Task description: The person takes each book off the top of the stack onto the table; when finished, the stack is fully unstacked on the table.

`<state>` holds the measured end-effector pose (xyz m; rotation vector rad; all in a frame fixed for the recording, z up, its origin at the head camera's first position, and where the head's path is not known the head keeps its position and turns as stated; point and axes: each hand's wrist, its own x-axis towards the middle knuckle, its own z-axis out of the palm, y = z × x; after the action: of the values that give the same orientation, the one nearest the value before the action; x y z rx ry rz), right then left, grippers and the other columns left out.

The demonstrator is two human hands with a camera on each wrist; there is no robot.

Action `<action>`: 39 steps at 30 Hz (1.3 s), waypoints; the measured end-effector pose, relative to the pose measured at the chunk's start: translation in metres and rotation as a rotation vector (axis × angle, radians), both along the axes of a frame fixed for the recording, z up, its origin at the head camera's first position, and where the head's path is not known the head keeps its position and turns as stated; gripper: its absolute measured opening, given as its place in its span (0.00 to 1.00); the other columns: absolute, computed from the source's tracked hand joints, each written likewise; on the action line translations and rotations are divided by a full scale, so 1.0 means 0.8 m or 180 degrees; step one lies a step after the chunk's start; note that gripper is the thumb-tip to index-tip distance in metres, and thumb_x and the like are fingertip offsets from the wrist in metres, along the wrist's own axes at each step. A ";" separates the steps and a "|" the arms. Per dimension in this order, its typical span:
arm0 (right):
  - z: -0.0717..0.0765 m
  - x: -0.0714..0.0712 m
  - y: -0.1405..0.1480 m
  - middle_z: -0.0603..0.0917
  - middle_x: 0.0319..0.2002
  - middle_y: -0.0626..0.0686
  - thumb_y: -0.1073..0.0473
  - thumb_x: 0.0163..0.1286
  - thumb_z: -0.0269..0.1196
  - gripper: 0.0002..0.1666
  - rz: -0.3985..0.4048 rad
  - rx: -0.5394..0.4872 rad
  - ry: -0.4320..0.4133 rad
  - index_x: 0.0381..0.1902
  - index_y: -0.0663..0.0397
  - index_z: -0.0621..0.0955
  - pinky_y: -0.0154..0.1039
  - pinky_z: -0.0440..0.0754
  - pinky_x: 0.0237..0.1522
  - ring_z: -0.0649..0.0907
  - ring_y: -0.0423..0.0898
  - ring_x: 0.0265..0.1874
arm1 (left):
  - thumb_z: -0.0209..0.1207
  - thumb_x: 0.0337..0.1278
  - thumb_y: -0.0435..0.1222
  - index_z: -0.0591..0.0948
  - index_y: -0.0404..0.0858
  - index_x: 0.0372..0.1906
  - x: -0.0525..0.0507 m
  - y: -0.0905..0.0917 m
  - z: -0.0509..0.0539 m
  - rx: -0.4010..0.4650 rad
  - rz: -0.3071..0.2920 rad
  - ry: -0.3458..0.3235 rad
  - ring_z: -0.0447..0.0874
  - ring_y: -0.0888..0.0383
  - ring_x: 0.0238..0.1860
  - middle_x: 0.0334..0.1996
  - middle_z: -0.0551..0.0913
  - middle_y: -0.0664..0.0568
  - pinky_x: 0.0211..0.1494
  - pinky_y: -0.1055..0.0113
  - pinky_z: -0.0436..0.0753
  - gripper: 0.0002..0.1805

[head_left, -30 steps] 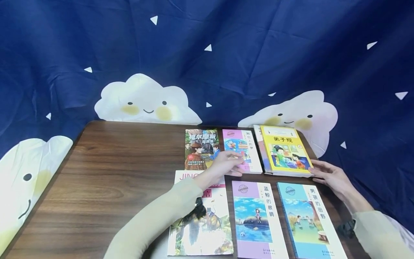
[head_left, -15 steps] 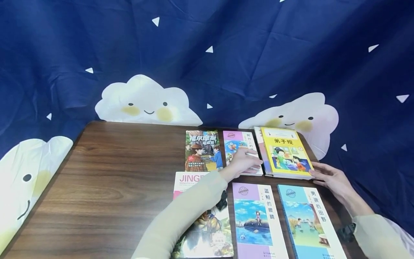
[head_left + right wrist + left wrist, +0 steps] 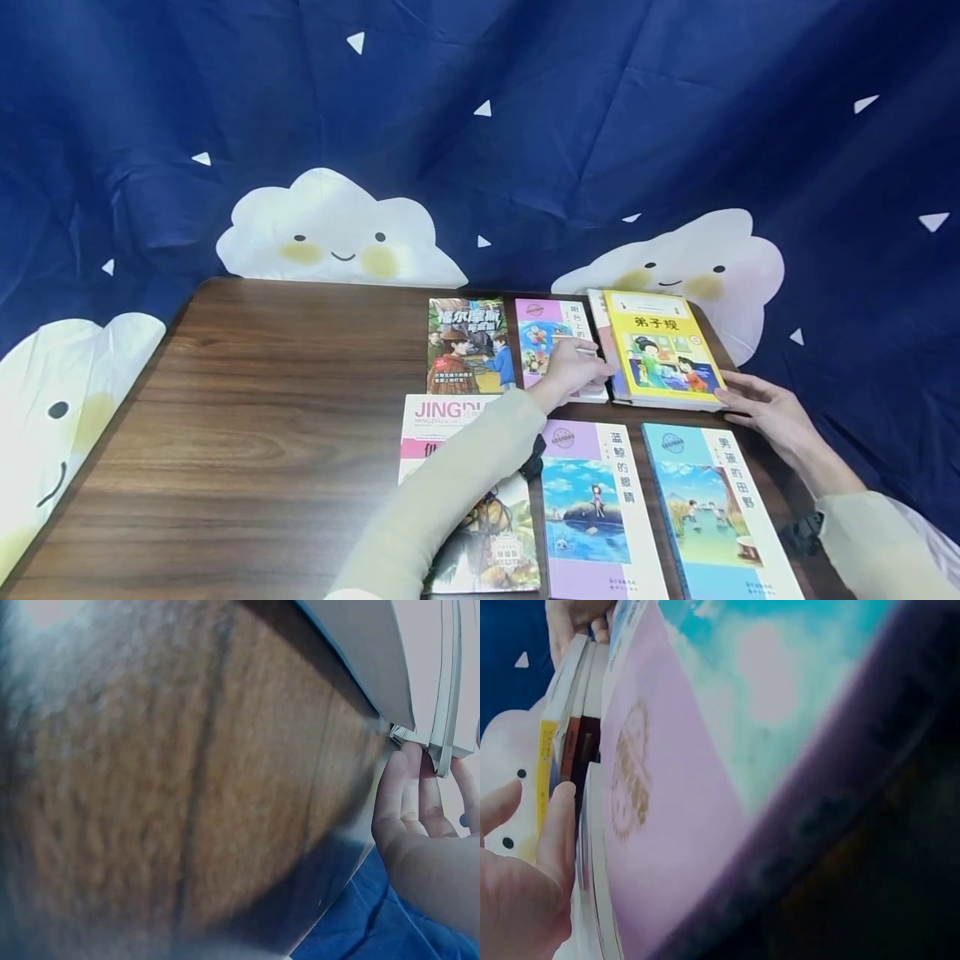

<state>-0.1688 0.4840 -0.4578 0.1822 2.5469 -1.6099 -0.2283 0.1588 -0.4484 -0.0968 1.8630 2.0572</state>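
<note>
Tabletop (image 3: 262, 375), far right corner: yellow book (image 3: 662, 348) is flanked lengthwise by left hand (image 3: 572, 368) and nearer right hand (image 3: 768, 417), all fingers unclenched!

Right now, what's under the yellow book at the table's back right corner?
Under the yellow book lies another book; a pale pinkish strip of its cover shows along the left side. The rest of that cover is hidden.

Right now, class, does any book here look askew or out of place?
Yes: at far right, the yellow Di Zi Gui book lies on another book, whose left edge sticks out. The uneven overlap looks odd, since the Sherlock Holmes book appears unstacked.
</note>
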 end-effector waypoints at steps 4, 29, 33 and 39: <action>0.001 0.000 -0.001 0.84 0.42 0.21 0.54 0.77 0.67 0.26 -0.0010 -0.0083 -0.0013 0.70 0.45 0.76 0.25 0.91 0.40 0.87 0.27 0.39 | 0.75 0.56 0.27 0.78 0.32 0.64 0.003 0.012 0.000 -0.0076 0.0065 0.0016 0.94 0.42 0.44 0.45 0.91 0.41 0.48 0.53 0.96 0.31; -0.003 -0.006 -0.002 0.81 0.42 0.19 0.50 0.78 0.66 0.38 0.0009 0.0220 -0.0016 0.78 0.58 0.67 0.26 0.91 0.42 0.85 0.23 0.41 | 0.70 0.58 0.22 0.70 0.32 0.67 -0.007 0.022 -0.001 -0.0175 -0.0228 -0.0038 0.92 0.41 0.41 0.49 0.82 0.42 0.45 0.56 0.97 0.33; -0.005 -0.008 -0.002 0.80 0.43 0.19 0.49 0.78 0.65 0.44 -0.0002 0.0303 0.0001 0.80 0.65 0.62 0.26 0.91 0.42 0.84 0.22 0.42 | 0.66 0.57 0.18 0.68 0.28 0.70 -0.013 0.016 -0.003 0.0030 -0.0412 -0.0111 0.91 0.33 0.48 0.53 0.85 0.36 0.50 0.50 0.96 0.35; -0.005 -0.005 -0.005 0.83 0.41 0.21 0.51 0.77 0.67 0.42 -0.0090 0.0200 0.0028 0.78 0.64 0.65 0.26 0.91 0.41 0.86 0.24 0.40 | 0.63 0.57 0.16 0.68 0.25 0.73 -0.017 0.006 -0.002 0.0055 -0.0625 -0.0189 0.90 0.31 0.52 0.62 0.81 0.31 0.51 0.49 0.95 0.37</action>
<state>-0.1728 0.4797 -0.4616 0.2184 2.6150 -1.5447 -0.2423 0.1637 -0.4502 0.0284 1.7446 1.9160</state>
